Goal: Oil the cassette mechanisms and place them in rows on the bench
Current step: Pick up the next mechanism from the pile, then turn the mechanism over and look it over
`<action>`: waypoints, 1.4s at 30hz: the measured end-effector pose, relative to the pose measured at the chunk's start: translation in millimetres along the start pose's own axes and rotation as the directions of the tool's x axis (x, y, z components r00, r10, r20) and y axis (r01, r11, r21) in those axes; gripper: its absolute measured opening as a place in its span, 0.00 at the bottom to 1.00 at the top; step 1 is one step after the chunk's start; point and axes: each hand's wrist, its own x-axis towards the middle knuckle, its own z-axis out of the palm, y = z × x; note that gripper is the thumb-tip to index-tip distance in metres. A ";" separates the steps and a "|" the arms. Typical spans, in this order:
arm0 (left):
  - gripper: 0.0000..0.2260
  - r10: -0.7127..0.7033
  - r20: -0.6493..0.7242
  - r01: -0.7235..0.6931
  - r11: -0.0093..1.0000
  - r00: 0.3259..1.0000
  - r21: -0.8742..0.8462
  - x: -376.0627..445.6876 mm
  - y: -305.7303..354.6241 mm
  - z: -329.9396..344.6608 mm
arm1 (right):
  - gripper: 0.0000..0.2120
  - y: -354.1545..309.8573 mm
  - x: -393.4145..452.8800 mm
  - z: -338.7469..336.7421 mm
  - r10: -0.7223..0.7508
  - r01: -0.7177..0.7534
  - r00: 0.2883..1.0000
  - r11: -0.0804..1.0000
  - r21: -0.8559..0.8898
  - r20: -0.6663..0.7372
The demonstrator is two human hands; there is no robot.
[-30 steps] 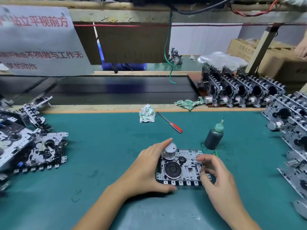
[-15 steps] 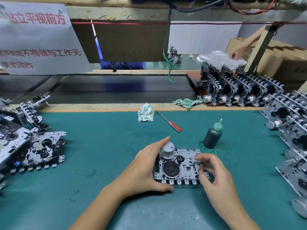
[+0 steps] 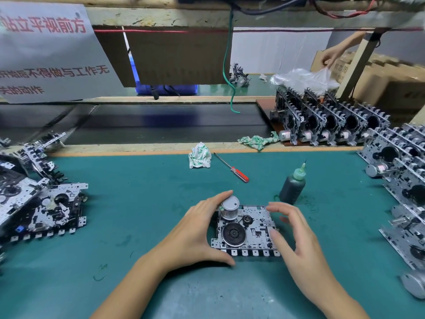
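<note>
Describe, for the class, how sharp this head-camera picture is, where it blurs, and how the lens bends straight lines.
Head view: the flat silver cassette mechanism on the teal bench mat is sharp; the right hand smears at its fingertips, motion blur; the white paper sign with red characters is soft; the wooden shelf beam bows near the frame edge, wide-angle distortion; lighting is even, with soft shadows.

The green bench (image 3: pixel 138 203) carries cassette mechanisms (image 3: pixel 246 231), an oil bottle (image 3: pixel 292 187), a screwdriver (image 3: pixel 232 168) and crumpled rags (image 3: pixel 199 155).
</note>
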 end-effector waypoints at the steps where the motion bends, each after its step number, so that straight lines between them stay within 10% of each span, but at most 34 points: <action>1: 0.49 0.000 0.005 0.000 1.000 1.000 -0.005 0.0 0.1 -0.4 | 0.22 -3.4 3.8 -4.1 -0.005 0.012 0.995 0.997 -0.075 0.098; 4: 0.51 0.010 0.030 -0.010 1.000 1.000 -0.015 -1.4 -0.2 -0.4 | 0.48 -7.3 22.5 -14.3 0.045 0.158 0.904 0.890 -0.428 0.426; 8: 0.53 0.008 0.031 -0.007 1.000 0.999 -0.029 -1.3 -0.8 0.7 | 0.60 -6.2 44.3 -17.3 0.104 0.336 0.813 0.720 -0.608 0.573; 19: 0.53 -0.107 -0.019 0.098 0.960 0.994 -0.263 1.6 -1.2 1.5 | 0.46 -22.7 64.3 -19.2 0.009 0.447 0.818 0.620 -0.645 0.575; 23: 0.40 -0.141 0.121 0.185 0.688 0.983 -0.702 11.4 12.1 -2.0 | 0.29 -23.6 54.6 -18.6 0.066 -0.074 0.817 0.997 -0.009 0.573; 25: 0.44 -0.110 0.222 0.247 0.436 0.969 -0.865 9.5 15.4 1.2 | 0.25 -27.9 45.4 -9.8 -0.004 -0.356 0.769 0.828 0.434 0.639; 27: 0.44 -0.123 0.356 0.369 0.109 0.926 -0.923 11.9 17.1 6.4 | 0.35 -29.7 36.7 2.2 -0.033 -0.499 0.723 0.667 0.554 0.690; 29: 0.45 -0.080 0.418 0.418 -0.012 0.905 -0.908 13.3 21.4 11.5 | 0.41 -29.3 32.8 11.3 -0.008 -0.519 0.725 0.652 0.553 0.689; 35: 0.36 -0.056 0.320 0.302 -0.210 0.946 -0.930 11.5 21.1 17.2 | 0.23 -30.5 33.6 -9.8 0.247 -0.314 0.922 0.927 0.203 0.298; 38: 0.35 -0.103 0.321 0.296 -0.202 0.941 -0.934 12.5 20.4 20.1 | 0.10 -16.2 31.0 -39.2 0.143 -0.134 0.990 0.925 -0.356 -0.001; 42: 0.38 -0.112 0.385 0.362 -0.185 0.916 -0.914 12.3 18.9 20.3 | 0.15 4.2 27.7 -64.9 0.032 0.194 0.953 0.700 -0.688 0.301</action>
